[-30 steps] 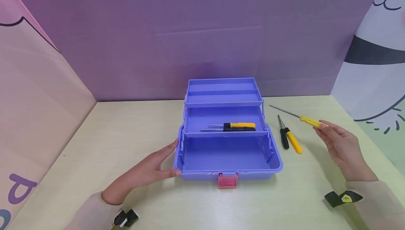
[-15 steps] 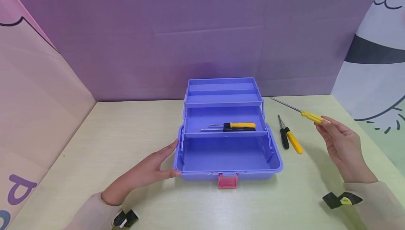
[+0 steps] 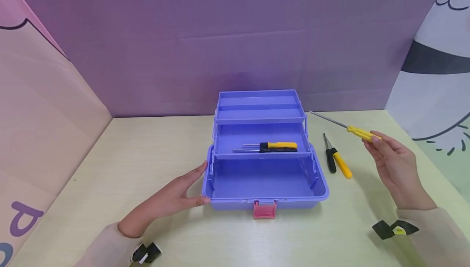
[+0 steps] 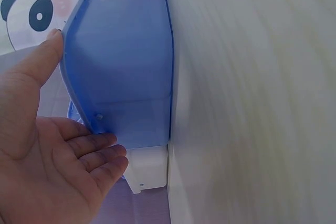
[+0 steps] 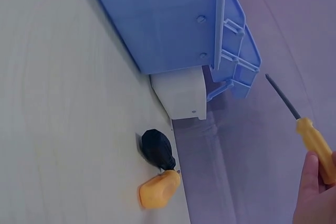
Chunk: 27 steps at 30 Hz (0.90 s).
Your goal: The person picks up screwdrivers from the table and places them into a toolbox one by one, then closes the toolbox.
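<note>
Pinched by its yellow handle, a screwdriver (image 3: 358, 131) is held up by my right hand (image 3: 394, 167), its metal shaft pointing left toward the toolbox. The blue-purple toolbox (image 3: 269, 203) stands wide with its trays raised. Against its left side rests my left hand (image 3: 178, 195), thumb near the front corner; in the left wrist view the fingers (image 4: 105, 153) lie straight along the wall. Two screwdrivers sit side by side in the middle tray: one yellow-handled (image 3: 282, 145), one black-handled (image 3: 277, 150). Right of the box, a black screwdriver (image 3: 330, 161) and a yellow screwdriver (image 3: 342, 164) lie on the table.
A pink latch (image 3: 264, 210) hangs at the toolbox front. The toolbox's white lid (image 5: 181, 94) shows behind it in the right wrist view. A purple backdrop (image 3: 183, 46) rises behind the table (image 3: 154, 144), with printed panels on both sides.
My right hand has lifted the held screwdriver slightly, then shifted it a little to the left. My left hand and the toolbox have stayed in place.
</note>
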Motion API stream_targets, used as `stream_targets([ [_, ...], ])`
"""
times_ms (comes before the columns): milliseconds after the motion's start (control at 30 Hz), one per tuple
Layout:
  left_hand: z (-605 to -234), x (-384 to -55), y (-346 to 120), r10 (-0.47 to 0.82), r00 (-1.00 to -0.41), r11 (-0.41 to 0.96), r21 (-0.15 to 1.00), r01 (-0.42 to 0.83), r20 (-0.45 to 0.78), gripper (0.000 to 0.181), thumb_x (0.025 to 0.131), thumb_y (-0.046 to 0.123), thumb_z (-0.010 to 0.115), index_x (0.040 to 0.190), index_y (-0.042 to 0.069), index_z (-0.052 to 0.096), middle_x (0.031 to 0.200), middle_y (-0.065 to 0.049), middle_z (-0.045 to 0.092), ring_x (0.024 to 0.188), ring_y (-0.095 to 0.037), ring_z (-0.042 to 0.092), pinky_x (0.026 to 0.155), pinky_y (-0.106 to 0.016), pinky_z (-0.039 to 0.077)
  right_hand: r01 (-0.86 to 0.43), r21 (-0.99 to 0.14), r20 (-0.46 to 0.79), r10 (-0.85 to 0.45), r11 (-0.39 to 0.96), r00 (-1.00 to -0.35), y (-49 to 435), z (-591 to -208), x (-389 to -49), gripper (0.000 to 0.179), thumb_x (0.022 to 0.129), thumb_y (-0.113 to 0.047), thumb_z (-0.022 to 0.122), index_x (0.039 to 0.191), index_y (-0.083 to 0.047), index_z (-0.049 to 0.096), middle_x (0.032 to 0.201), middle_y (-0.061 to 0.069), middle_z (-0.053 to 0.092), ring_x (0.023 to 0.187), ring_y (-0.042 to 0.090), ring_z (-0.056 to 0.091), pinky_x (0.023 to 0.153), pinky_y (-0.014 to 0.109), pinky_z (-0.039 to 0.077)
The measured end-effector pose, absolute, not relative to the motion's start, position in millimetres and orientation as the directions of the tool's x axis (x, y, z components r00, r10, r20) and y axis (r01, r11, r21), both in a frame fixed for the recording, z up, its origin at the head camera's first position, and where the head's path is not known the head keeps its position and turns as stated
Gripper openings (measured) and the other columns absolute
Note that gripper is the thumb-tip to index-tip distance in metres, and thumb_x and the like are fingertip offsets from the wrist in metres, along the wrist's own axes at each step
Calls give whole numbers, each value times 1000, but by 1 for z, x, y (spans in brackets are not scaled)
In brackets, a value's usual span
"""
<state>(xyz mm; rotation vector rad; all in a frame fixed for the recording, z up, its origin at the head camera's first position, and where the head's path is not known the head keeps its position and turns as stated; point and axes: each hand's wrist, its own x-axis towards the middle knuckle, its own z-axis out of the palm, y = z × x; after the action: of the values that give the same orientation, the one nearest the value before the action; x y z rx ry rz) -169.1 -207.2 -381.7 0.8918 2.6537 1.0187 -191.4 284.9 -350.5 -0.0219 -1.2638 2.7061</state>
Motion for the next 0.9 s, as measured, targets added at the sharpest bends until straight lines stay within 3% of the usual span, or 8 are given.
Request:
stream_targets([
  [567, -381, -170, -207, 588, -806, 589, 646, 486, 72, 90, 85, 42, 67, 149, 1, 18, 154, -12, 21, 139, -30, 25, 110, -48, 27, -71, -807, 29, 81, -586, -996, 271, -341, -199, 18, 89, 2, 59, 102, -1, 72, 99, 5, 68, 87, 16, 69, 79, 23, 54],
  [900, -381, -169, -207, 584, -809, 589, 651, 480, 67, 91, 85, 43, 67, 149, 2, 18, 154, -11, 21, 140, -30, 24, 110, -47, 27, -50, -817, 75, -20, -575, -997, 260, -340, -203, 20, 91, 6, 54, 101, 2, 71, 98, 8, 69, 88, 19, 69, 80, 25, 54],
])
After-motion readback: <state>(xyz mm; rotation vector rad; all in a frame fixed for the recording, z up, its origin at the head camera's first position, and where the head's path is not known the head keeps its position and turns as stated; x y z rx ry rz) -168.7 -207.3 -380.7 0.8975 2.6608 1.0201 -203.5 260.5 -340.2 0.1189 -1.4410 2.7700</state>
